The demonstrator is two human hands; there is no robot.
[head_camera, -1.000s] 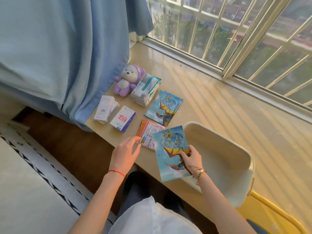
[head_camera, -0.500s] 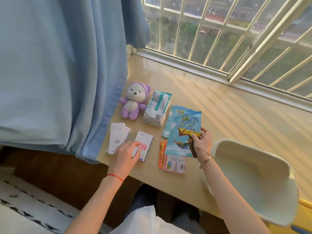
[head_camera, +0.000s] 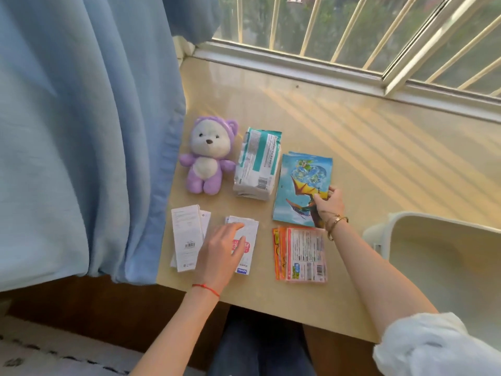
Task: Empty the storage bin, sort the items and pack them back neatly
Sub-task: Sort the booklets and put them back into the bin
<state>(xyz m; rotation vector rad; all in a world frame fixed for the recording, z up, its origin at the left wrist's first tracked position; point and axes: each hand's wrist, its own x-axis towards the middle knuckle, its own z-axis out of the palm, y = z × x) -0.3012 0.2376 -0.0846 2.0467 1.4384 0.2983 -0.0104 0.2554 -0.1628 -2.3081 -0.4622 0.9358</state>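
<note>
The right hand pinches the glossy blue picture packet at its near corner; released carelessly, it could slide askew; the left hand, fingers straight, rests on the small white red-printed box beneath it.

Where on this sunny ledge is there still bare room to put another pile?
Bare ledge runs wide between the window frame and the items, and right of the blue packets above the bin. It is crowded by the curtain, around the plush bear and boxes.

one head-worn wide-angle view looks steeply down, close over the sill toward the window.
</note>
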